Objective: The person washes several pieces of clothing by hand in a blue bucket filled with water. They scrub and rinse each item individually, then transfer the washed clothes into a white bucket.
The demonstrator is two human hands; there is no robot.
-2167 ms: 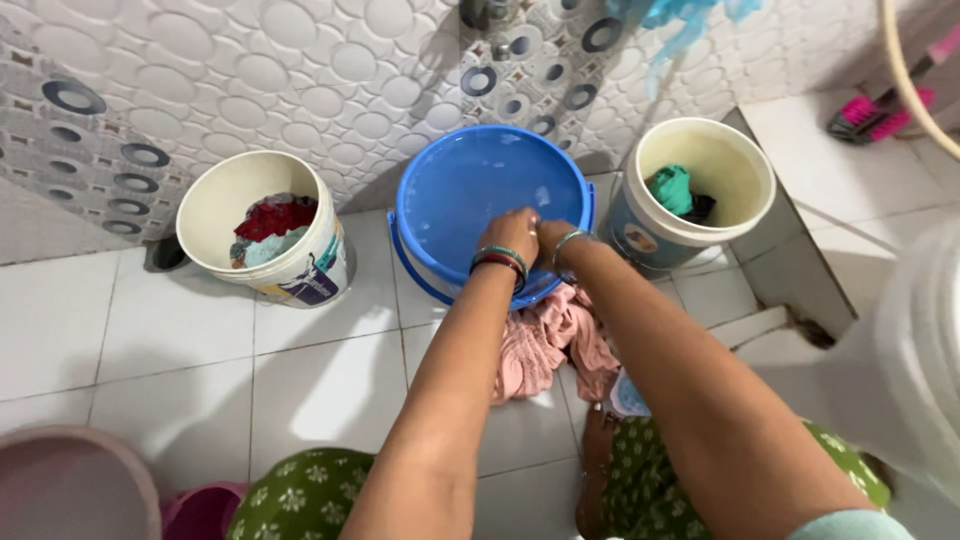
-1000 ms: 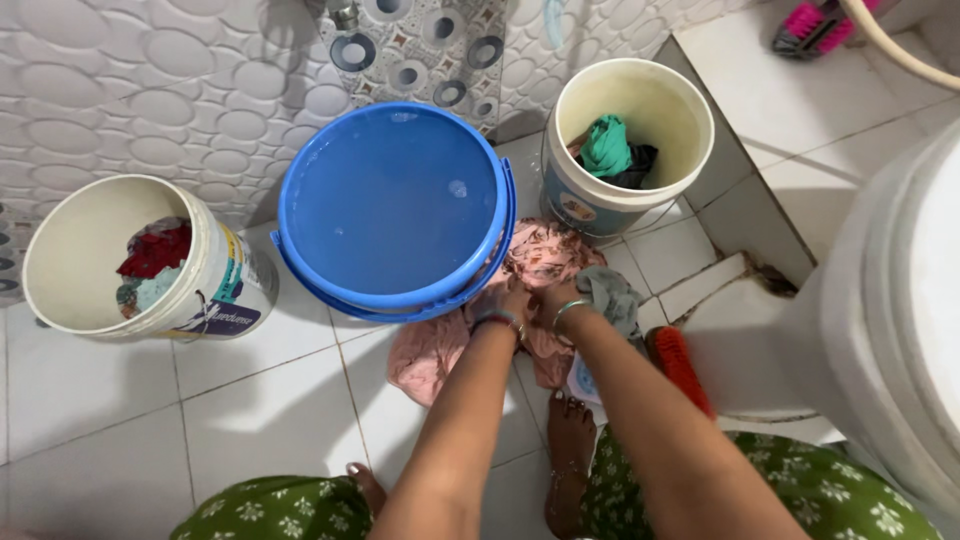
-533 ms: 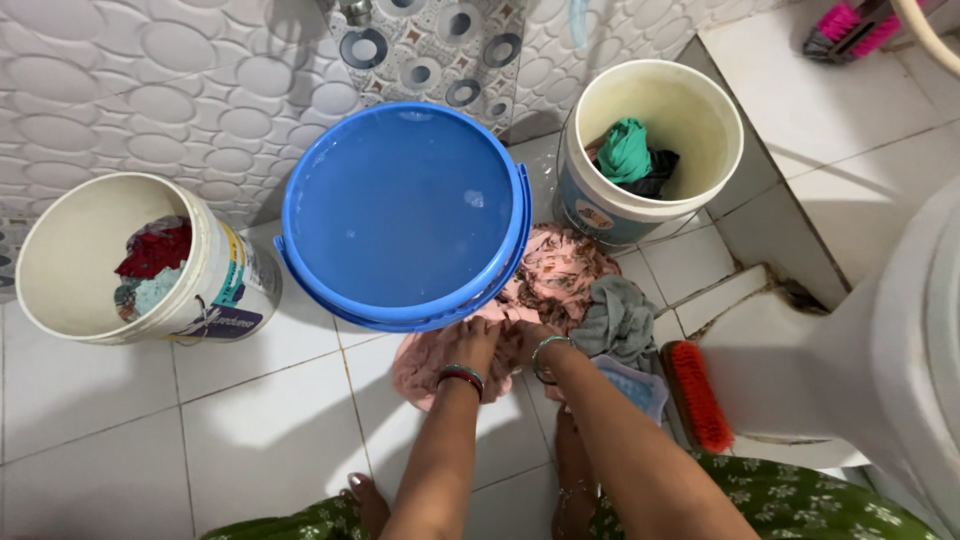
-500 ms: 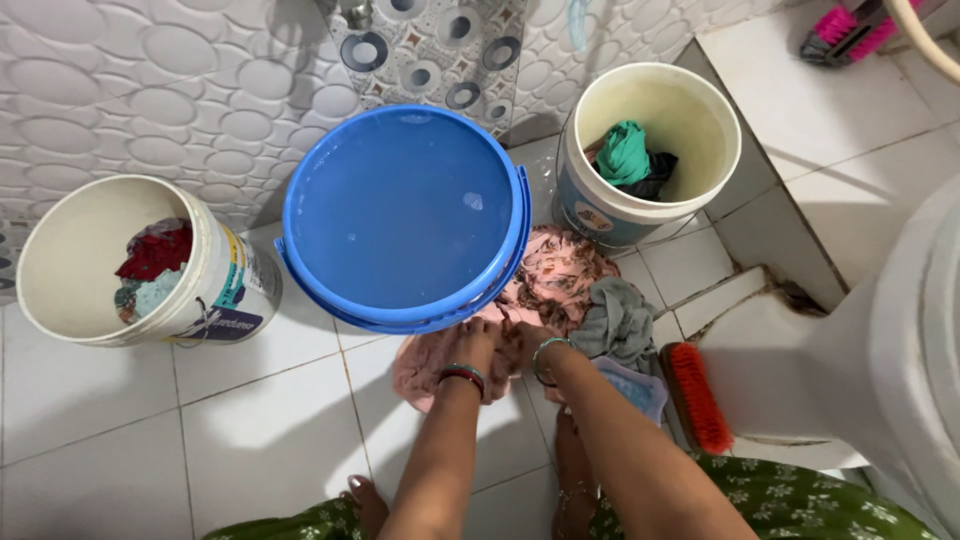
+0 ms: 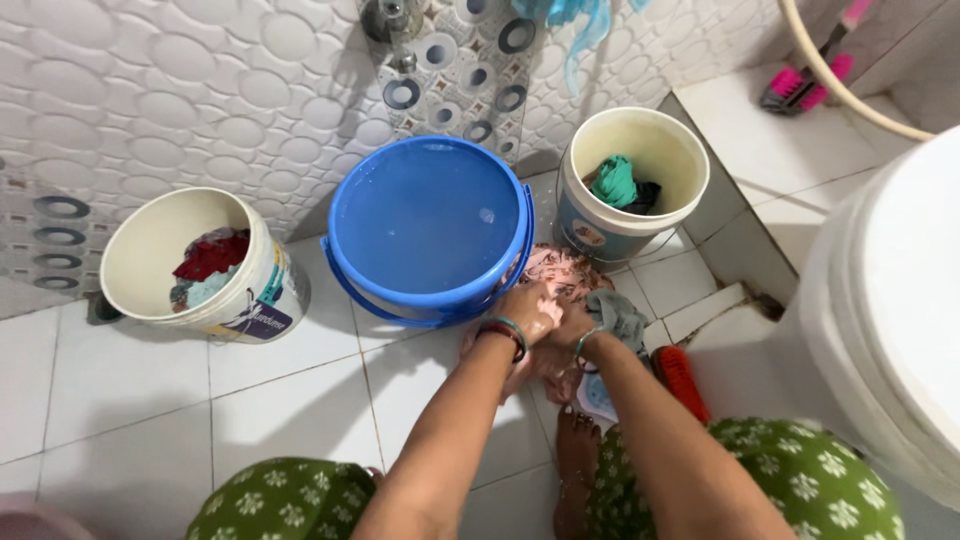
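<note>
Pink cloth [image 5: 556, 275], one: wet, bunched on the floor tiles [image 5: 130, 400] directly under my hands, its free end running away from me toward the gap between the blue bucket [image 5: 428, 228] and the right-hand cream bucket [image 5: 630, 180]. Long axis roughly near-to-far.

My left hand [image 5: 525, 312]: clenched on the near bunch of the cloth, bangles at the wrist. My right hand [image 5: 568, 330]: pressed into the same bunch, touching the left; fingers buried in fabric, so I cannot tell whether they are closed on it. The left hand is nearer the blue bucket's rim.

Grey cloth [image 5: 618, 310], one: just right of my right wrist, touching the pink one.

Buckets, three: blue, holding water, centre; cream with green and dark clothes, right; cream with red and pale clothes [image 5: 205, 265], left.

Scrub brushes, two: red [image 5: 682, 368] beside my right forearm; pink [image 5: 800, 85] on the raised ledge, well apart.

Tap [image 5: 395, 25], one, on the wall above the blue bucket.
</note>
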